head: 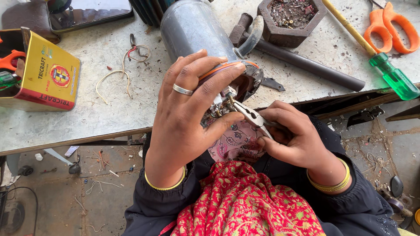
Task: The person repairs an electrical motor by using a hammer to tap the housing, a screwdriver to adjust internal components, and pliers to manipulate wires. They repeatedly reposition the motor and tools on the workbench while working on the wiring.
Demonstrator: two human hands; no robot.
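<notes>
**Two hands working at the motor's open end**

Both hands are busy: the left hand [186, 109] is clasping the grey motor housing [192, 26] at the table edge [65, 140], while the right hand [297, 140] is squeezing pliers [247, 113] onto wiring terminals there. The housing lies open, wiring apparently unfinished.

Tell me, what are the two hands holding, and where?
Left hand grips the open end of the metal cylinder. Right hand holds the pliers by their handles.

A rectangular yellow tin [47, 74] with red bands and a round red emblem lies at the table's left edge. A dark-screened phone [89, 13] lies flat just behind it.
</notes>
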